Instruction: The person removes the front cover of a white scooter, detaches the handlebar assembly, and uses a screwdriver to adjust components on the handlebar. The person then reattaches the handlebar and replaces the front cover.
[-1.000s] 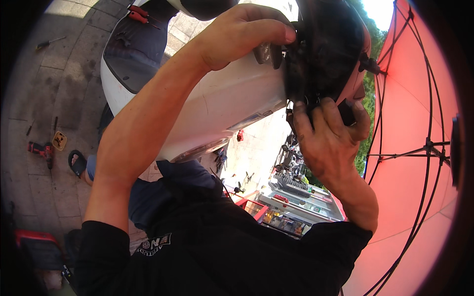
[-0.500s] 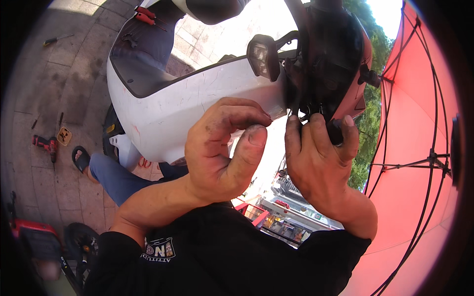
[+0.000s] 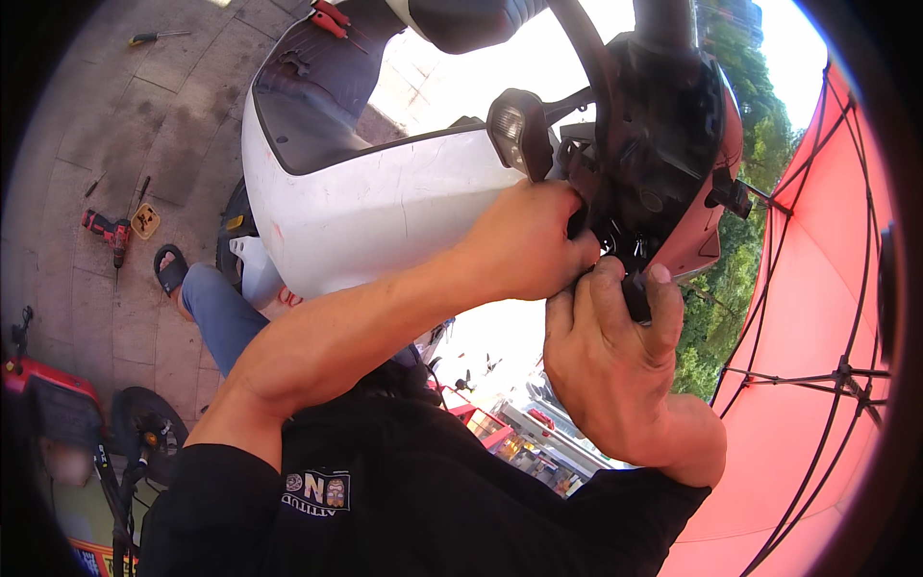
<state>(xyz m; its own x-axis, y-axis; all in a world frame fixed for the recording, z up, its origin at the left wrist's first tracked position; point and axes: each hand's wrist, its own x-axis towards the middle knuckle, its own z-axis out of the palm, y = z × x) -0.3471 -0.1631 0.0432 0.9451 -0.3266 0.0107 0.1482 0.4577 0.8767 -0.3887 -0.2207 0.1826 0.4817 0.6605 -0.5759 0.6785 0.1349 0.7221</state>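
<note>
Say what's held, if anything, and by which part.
The right hand seems to hold a black part, exact place unclear; left hand: cannot tell.

2 hands point(image 3: 611, 361) at black housing point(image 3: 668, 159) | white panel point(image 3: 356, 226) | red drill point(image 3: 117, 234)

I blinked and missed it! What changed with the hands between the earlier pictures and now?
The bare left hand left its higher spot beside the glossy black plastic scooter housing, drew back, then reached in again, lower, next to the bare right hand. Whether it grips anything is hidden. The right hand stayed at the housing's lower edge; the red-and-black power drill stayed put.
</note>
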